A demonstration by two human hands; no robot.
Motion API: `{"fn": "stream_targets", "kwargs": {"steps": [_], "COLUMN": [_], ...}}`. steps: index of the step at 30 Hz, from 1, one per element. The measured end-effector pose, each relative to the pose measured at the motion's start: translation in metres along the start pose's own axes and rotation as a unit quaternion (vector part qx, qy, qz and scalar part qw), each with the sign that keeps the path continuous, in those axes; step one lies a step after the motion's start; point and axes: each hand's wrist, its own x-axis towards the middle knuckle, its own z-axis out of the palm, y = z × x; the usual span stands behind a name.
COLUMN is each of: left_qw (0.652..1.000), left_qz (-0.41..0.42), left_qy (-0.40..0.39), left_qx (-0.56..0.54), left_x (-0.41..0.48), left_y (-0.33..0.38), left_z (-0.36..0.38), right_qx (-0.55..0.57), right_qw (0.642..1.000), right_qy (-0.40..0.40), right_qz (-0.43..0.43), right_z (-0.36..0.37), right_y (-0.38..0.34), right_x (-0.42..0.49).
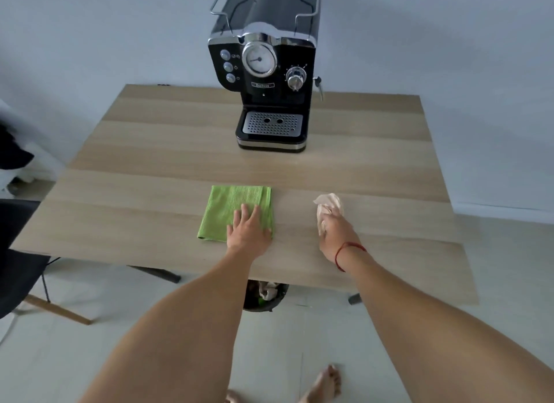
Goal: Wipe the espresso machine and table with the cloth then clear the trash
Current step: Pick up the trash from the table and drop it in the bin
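— Where is your cloth?
— The folded green microfibre cloth (230,207) lies flat near the front of the light wooden table (150,162). My left hand (250,228) rests on its near right corner, fingers straight and slightly spread, pressing down.
— How will it handle?
— Soft and light, I judge. It probably drags a little on the wood, so a flat palm should slide it well. To lift it I would pinch the folded edge by my thumb.
— And the other hand?
— My right hand (335,231) curls round the crumpled pale paper napkin (328,201), near the cloth on its right. It looks limp, almost weightless and easy to tear, so the bunched middle is the place to hold.
— The machine?
— The black and chrome espresso machine (269,72) stands at the far side, well apart. I expect it is heavy and rigid, with slick, shiny faces.
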Motion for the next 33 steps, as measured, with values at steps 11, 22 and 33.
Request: {"fn": "stream_targets", "kwargs": {"steps": [11, 22, 33], "left_qw": [0.985, 0.961, 0.961], "left_qz": [0.132, 0.233, 0.002], "left_qy": [0.098, 0.114, 0.143], "left_qx": [-0.057, -0.1, -0.238], "left_x": [-0.008, -0.027, -0.101], "left_y": [0.029, 0.029, -0.076], "left_z": [0.006, 0.042, 0.039], "right_qx": [0.085, -0.017, -0.045], "right_qw": [0.995, 0.999, 0.999], "right_qy": [0.035, -0.027, -0.026], "right_qz": [-0.035, 0.039, 0.004], "right_z": [0.012, 0.012, 0.049], "right_y": [-0.019, 0.015, -0.067], "right_x": [-0.026, -0.032, -0.015]}}
